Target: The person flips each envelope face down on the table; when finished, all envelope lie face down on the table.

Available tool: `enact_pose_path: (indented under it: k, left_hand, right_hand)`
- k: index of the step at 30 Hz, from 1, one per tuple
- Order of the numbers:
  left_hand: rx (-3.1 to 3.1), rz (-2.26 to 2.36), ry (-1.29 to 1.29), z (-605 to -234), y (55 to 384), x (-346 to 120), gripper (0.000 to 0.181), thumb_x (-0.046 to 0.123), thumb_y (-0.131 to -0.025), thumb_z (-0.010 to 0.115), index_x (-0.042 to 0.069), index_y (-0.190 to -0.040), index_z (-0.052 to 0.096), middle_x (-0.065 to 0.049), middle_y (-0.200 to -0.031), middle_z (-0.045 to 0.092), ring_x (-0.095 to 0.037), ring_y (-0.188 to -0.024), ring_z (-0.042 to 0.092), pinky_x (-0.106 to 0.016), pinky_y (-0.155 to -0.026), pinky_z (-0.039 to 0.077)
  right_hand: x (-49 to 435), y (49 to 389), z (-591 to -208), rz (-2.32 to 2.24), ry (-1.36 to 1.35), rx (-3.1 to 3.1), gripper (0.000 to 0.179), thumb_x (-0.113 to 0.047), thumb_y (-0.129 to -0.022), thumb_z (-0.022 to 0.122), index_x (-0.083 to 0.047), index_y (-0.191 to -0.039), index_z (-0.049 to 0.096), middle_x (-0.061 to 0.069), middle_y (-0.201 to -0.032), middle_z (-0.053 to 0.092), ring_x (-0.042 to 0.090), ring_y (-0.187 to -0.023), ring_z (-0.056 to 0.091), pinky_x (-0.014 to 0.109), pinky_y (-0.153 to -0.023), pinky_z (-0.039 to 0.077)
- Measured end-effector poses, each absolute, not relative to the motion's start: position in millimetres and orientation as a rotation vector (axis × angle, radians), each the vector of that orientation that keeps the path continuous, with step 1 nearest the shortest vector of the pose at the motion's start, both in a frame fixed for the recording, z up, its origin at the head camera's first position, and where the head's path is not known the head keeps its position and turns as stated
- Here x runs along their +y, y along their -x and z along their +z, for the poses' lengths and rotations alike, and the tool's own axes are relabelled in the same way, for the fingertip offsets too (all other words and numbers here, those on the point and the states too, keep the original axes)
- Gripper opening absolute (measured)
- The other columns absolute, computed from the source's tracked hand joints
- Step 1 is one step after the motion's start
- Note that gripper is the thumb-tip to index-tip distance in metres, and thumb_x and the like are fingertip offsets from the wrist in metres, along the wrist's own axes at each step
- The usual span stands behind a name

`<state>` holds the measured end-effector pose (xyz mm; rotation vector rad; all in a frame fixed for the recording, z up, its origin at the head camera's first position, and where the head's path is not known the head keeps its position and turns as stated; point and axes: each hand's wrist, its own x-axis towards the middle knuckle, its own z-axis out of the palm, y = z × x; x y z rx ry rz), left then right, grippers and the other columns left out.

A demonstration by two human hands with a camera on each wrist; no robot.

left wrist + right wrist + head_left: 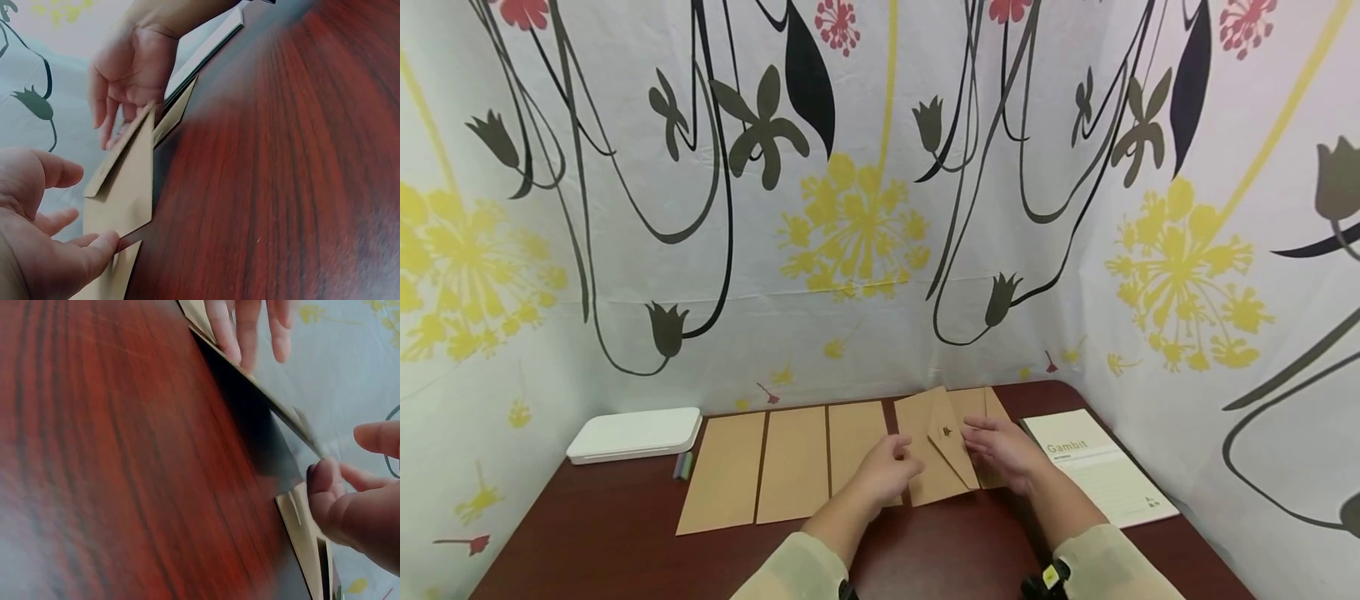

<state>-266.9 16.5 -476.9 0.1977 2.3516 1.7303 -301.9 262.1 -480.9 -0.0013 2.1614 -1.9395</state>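
Observation:
A kraft-paper envelope (925, 467) with its pointed flap (946, 433) lying over the front and a small dark mark on the flap is tilted, its right side raised off the table. At its right edge is my right hand (1003, 450); in the right wrist view the thumb (328, 475) and a finger pinch that edge. My left hand (887, 471) is by the left edge, fingers loosely bent. In the left wrist view the left thumb (103, 247) rests against the envelope's lower corner. Another kraft envelope (996, 408) lies partly hidden behind the right hand.
Several kraft rectangles, including one at the far left (722, 471), lie in a row. Left of them are a white flat case (636, 435) and two small green and bluish sticks (682, 465). A notebook (1101, 471) marked "Gambit" lies right. A patterned cloth (865, 350) hangs behind the dark-red table (587, 533).

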Motion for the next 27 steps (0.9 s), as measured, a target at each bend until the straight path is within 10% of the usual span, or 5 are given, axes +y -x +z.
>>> enact_pose_path:
  k: [11, 18, 27]
  left_hand:
    - [2.341, 1.868, -0.200, -479.4, 265.5, 36.3, 0.068, 0.045, -0.103, 0.070, 0.015, -0.159, 0.049, -0.017, -0.165, 0.050, -0.045, -0.153, 0.045, -0.063, -0.117, 0.048]
    - [2.180, 1.944, -0.211, -477.3, 265.6, 38.4, 0.060, 0.048, -0.106, 0.064, 0.028, -0.161, 0.048, -0.018, -0.168, 0.044, -0.040, -0.145, 0.055, -0.054, -0.101, 0.062]
    - [1.994, 2.017, -0.171, -472.8, 265.0, 37.8, 0.069, 0.054, -0.104, 0.065, 0.024, -0.163, 0.044, -0.019, -0.168, 0.042, -0.042, -0.135, 0.063, -0.056, -0.093, 0.065]
  right_hand:
    - [244.9, 286.8, -473.8, -2.111, 0.219, 1.962, 0.067, -0.005, -0.106, 0.059, 0.000, -0.167, 0.030, 0.021, -0.160, 0.040, 0.007, -0.127, 0.059, 0.016, -0.104, 0.051]
    - [238.8, 280.1, -469.5, -2.007, 0.289, 1.954, 0.070, -0.021, -0.107, 0.063, -0.017, -0.170, 0.031, 0.016, -0.179, 0.016, 0.023, -0.151, 0.043, 0.029, -0.115, 0.046]
    - [233.6, 273.8, -467.6, -1.922, 0.352, 1.917, 0.073, -0.030, -0.111, 0.057, -0.019, -0.173, 0.020, 0.021, -0.177, 0.021, 0.029, -0.151, 0.047, 0.045, -0.120, 0.046]
